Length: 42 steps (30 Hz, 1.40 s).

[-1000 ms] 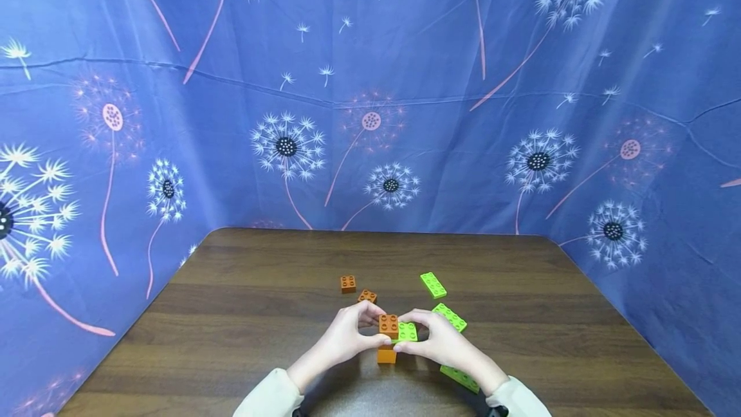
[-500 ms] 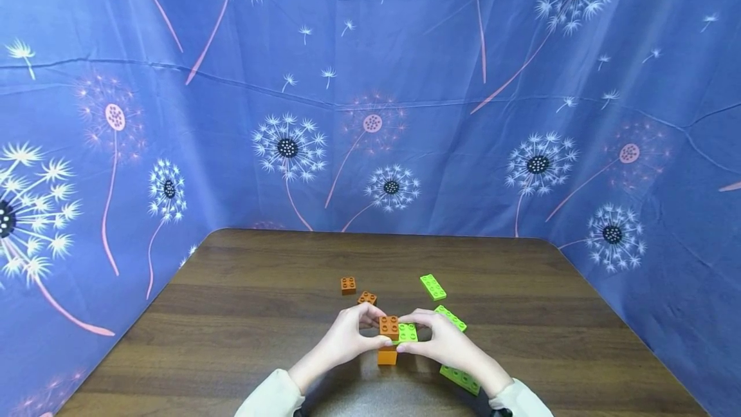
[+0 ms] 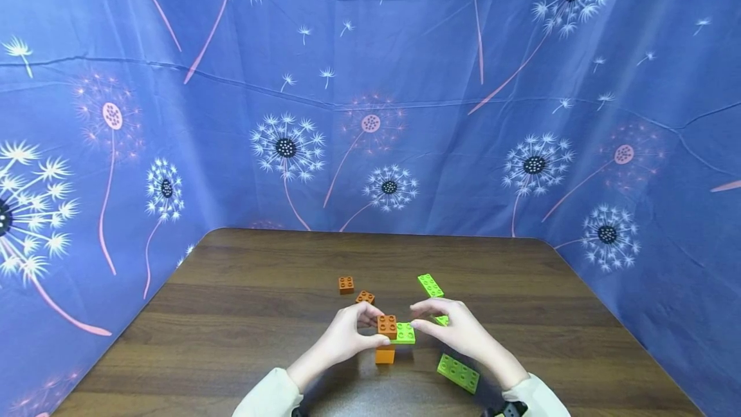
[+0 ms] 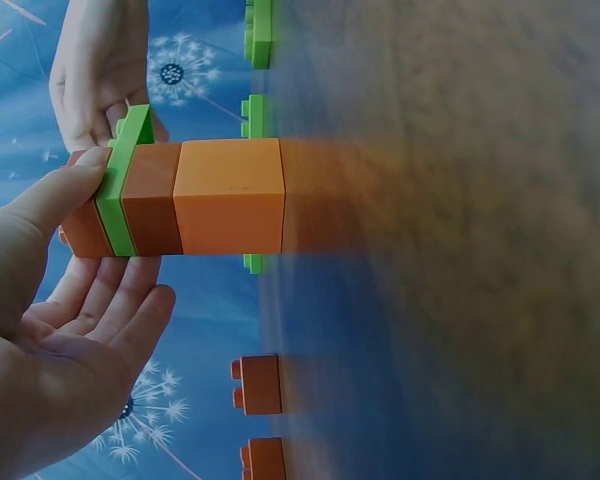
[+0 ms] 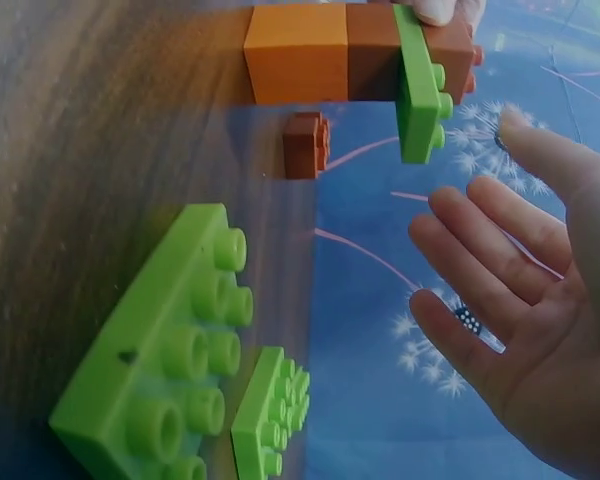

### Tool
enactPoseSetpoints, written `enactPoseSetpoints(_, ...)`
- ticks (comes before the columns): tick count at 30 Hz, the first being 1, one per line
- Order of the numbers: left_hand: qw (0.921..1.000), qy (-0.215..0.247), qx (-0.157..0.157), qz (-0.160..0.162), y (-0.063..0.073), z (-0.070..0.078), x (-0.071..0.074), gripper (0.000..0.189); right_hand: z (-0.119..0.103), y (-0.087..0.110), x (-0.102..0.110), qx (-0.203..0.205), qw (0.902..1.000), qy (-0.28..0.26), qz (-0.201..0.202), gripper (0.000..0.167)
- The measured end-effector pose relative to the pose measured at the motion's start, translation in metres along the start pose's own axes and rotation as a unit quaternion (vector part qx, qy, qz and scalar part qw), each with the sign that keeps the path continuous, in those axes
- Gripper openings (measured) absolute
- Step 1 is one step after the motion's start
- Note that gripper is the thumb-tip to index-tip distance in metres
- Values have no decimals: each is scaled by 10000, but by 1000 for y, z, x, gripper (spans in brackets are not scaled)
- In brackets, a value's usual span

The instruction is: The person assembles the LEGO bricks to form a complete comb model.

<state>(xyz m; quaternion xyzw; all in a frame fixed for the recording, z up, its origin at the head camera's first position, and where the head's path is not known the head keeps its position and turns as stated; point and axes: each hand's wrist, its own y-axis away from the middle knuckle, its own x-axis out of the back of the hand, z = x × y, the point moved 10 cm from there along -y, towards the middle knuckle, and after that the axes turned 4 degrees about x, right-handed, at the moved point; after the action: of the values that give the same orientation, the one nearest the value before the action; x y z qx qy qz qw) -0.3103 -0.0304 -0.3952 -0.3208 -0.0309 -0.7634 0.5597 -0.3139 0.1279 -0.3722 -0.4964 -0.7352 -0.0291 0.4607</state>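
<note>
A stack of toy building bricks stands upright at the front middle of the table. Its base is an orange block [image 3: 384, 356], topped by a brown brick [image 4: 152, 205], then a green plate brick [image 3: 405, 333] jutting out to the right, and a second brown brick [image 3: 386, 327] at the top. My left hand [image 3: 340, 341] pinches the top brown brick between thumb and fingers. Just right of the green plate brick, my right hand [image 3: 454, 328] is held in the air, its fingers apart and holding nothing, as the right wrist view shows.
Two loose brown bricks, one far [image 3: 346, 285] and one nearer [image 3: 365, 297], lie behind the left hand. On the right are loose green plate bricks: one at the back [image 3: 430, 286], one partly behind the right hand [image 3: 442, 320], one in front [image 3: 458, 372]. A blue dandelion-print cloth [image 3: 370, 166] surrounds the table.
My right hand has let go of the green plate brick and drawn away to the right, uncovering the front loose green one. The left hand keeps its pinch on the stack.
</note>
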Motion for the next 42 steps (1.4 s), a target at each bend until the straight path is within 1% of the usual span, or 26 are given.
enactPoseSetpoints(6, 10000, 42, 43, -31, -1, -1, 0, 33, 4, 2, 11, -62, 9996, 167, 209, 25)
enactPoseSetpoints(18, 10000, 39, -18, -21, -1, -1, 0, 32, 14, 10, 22, -21, 9990, 76, 445, 25)
enactPoseSetpoints(26, 9999, 76, 94, -57, -2, -2, 0, 32, 19, 18, 31, -4, 9966, 401, 724, 18)
enactPoseSetpoints(32, 9999, 55, 73, -59, -2, -1, 0, 33, 19, 25, 34, -70, 9962, 470, 724, 17)
enactPoseSetpoints(38, 9999, 46, 73, -69, -3, -2, 0, 33, 30, 33, 33, -395, 9958, 561, 599, 22)
enactPoseSetpoints(42, 9999, 75, 86, -84, -2, -3, 0, 33, 32, 38, 32, -339, 9960, 600, 566, 24)
